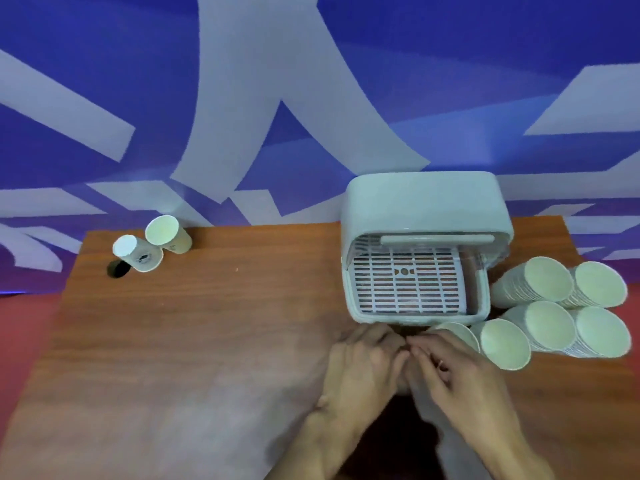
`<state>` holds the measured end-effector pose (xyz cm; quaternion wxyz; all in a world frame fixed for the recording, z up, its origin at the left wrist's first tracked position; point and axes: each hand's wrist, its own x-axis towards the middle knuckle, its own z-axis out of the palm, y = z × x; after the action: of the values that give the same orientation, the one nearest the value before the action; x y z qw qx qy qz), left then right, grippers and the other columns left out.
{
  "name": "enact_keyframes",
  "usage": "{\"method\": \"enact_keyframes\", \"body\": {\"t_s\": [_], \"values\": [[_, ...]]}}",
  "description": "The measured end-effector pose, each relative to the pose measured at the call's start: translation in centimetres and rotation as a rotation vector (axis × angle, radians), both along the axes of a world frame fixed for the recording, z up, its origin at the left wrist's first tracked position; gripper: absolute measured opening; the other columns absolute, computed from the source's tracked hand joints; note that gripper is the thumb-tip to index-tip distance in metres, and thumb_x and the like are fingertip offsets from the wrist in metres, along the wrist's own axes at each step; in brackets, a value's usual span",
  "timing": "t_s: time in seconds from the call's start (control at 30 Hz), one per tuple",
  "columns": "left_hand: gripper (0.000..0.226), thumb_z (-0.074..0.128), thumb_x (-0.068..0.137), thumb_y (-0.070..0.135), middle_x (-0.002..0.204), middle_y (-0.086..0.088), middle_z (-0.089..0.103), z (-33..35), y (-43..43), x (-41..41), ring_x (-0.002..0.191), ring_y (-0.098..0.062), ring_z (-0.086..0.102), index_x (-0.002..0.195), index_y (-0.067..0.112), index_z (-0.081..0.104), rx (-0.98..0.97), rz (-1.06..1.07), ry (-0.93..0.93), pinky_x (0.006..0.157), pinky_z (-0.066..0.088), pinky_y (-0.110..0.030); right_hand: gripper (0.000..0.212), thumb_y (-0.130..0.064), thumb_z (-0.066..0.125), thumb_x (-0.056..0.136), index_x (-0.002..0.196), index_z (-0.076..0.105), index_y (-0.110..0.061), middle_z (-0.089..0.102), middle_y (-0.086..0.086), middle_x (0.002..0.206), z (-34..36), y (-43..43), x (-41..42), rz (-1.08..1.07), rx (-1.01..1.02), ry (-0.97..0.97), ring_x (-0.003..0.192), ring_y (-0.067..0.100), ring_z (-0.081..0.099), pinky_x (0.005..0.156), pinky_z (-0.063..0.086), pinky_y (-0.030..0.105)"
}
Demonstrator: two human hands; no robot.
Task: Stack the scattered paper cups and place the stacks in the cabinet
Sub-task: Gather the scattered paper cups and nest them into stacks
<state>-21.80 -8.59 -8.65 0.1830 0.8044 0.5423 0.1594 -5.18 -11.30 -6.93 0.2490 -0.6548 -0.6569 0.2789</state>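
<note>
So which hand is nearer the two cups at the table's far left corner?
Left hand. It lies between the two cups and the right hand, though both hands sit far off, before the cabinet.

Open bench (214,323) across the whole middle and left, nothing standing from the near edge to the far edge. Far left corner blocked by two loose cups (152,245) beside a cable hole (117,269). Cabinet (420,247) mouth open toward the near side, slatted floor bare. Right flank of the cabinet crowded with cup stacks (561,306), the nearest touching its front corner.
</note>
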Motion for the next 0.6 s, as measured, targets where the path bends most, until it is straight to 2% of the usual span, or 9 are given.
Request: {"method": "enact_keyframes", "body": {"t_s": [0.07, 0.17, 0.33, 0.53, 0.6], "values": [[0.014, 0.056, 0.093, 0.039, 0.095, 0.014, 0.062, 0.0, 0.1, -2.6, 0.087, -0.01, 0.059, 0.093, 0.029, 0.065, 0.002, 0.034, -0.045, 0.07, 0.05, -0.027, 0.024, -0.045, 0.05, 0.095, 0.106, 0.07, -0.039, 0.063, -0.03, 0.106, 0.0, 0.7, -2.5, 0.06, -0.006, -0.031, 0.078, -0.003, 0.065, 0.067, 0.059, 0.029], [0.012, 0.057, 0.092, 0.037, 0.093, 0.014, 0.062, -0.3, 0.5, -6.7, 0.086, -0.011, 0.06, 0.089, 0.028, 0.065, 0.006, 0.09, -0.07, 0.07, 0.052, -0.029, 0.021, -0.045, 0.05, 0.096, 0.107, 0.068, -0.039, 0.061, -0.031, 0.107, -0.2, 2.0, -6.3, 0.139, -0.01, -0.069, 0.073, -0.003, 0.064, 0.066, 0.057, 0.029], [0.015, 0.054, 0.091, 0.039, 0.087, 0.014, 0.061, 0.0, 1.9, -12.4, 0.081, -0.009, 0.059, 0.085, 0.028, 0.063, 0.025, 0.16, -0.055, 0.064, 0.049, -0.025, 0.017, -0.038, 0.054, 0.098, 0.108, 0.066, -0.038, 0.061, -0.028, 0.108, -0.1, 4.5, -12.1, 0.231, 0.005, -0.1, 0.092, -0.004, 0.063, 0.073, 0.055, 0.026], [0.028, 0.042, 0.097, 0.047, 0.089, 0.014, 0.062, -0.5, 5.0, -18.5, 0.082, -0.01, 0.063, 0.091, 0.03, 0.063, -0.01, 0.224, -0.082, 0.064, 0.054, -0.034, 0.019, -0.039, 0.051, 0.097, 0.109, 0.066, -0.036, 0.064, -0.023, 0.11, 1.4, 8.8, -18.5, 0.262, -0.004, -0.067, 0.093, 0.0, 0.063, 0.079, 0.053, 0.025], [0.032, 0.04, 0.098, 0.049, 0.087, 0.012, 0.062, -0.8, 6.1, -20.4, 0.08, -0.012, 0.063, 0.09, 0.029, 0.064, 0.009, 0.244, -0.092, 0.063, 0.054, -0.036, 0.018, -0.037, 0.052, 0.097, 0.108, 0.067, -0.035, 0.065, -0.021, 0.109, 1.5, 10.2, -20.4, 0.273, -0.013, -0.071, 0.092, 0.001, 0.062, 0.078, 0.05, 0.017]]}}
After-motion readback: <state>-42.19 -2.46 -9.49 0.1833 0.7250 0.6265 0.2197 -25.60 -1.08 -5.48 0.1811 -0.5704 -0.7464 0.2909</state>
